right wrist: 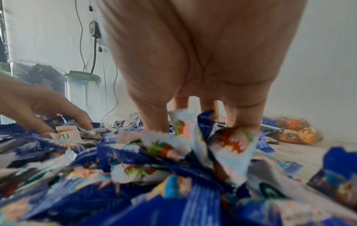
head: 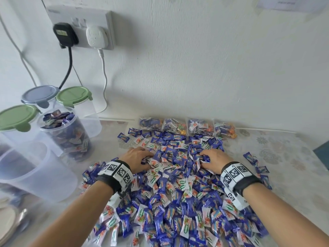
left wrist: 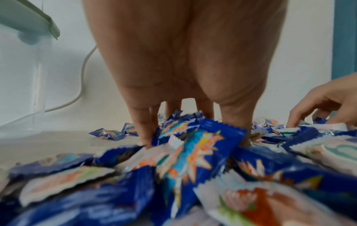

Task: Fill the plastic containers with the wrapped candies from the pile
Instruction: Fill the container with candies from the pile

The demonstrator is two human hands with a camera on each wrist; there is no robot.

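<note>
A wide pile of blue and white wrapped candies (head: 178, 189) covers the middle of the table. My left hand (head: 147, 158) and right hand (head: 204, 159) are both dug into its far part, fingers curled down round bunches of candies. The left wrist view shows candies (left wrist: 193, 146) bunched upright inside my left hand (left wrist: 195, 130). The right wrist view shows crumpled wrappers (right wrist: 185, 137) gathered in my right hand (right wrist: 201, 122). At the left stands an open clear container (head: 65, 134) full of candies, and nearer me an open empty container (head: 35, 168).
Three lidded containers stand at the back left: two green-lidded (head: 16, 118) (head: 73, 95), one grey-lidded (head: 40, 94). Bags of lollipops (head: 187, 127) lie along the wall. A wall socket (head: 80, 32) with plugs and hanging cables is above the containers. Plates (head: 7, 220) sit bottom left.
</note>
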